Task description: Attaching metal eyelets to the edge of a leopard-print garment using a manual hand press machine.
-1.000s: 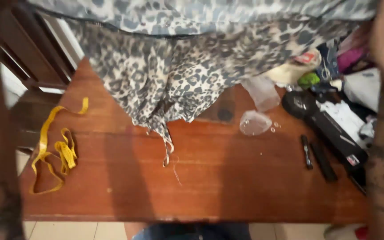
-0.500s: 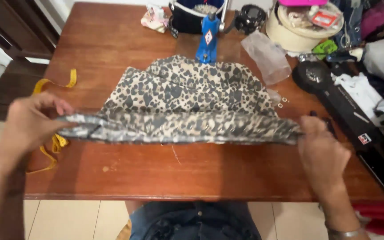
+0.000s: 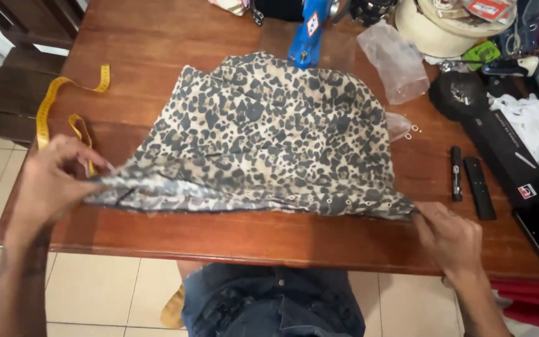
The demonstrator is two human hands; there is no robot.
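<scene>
head view, nearest edge first: the left hand point(image 3: 54, 181) pinches one end of the leopard print fabric point(image 3: 269, 137) at its near hem, and the right hand point(image 3: 447, 234) is closed on the other end, so the cloth lies spread flat on the wooden table point(image 3: 282, 240) with the hem pulled taut between them. i'd say the risk is uneven tension, one side tugged harder and the whole piece skews or bunches. the yellow tape measure point(image 3: 51, 106) sits just beside the left hand and could get dragged under the hem. on the right, small metal rings point(image 3: 412, 131) lie near the cloth's edge and could scatter. farther back, the blue tool point(image 3: 307, 34) touches the far edge, and a hard pull might tip it.
</scene>
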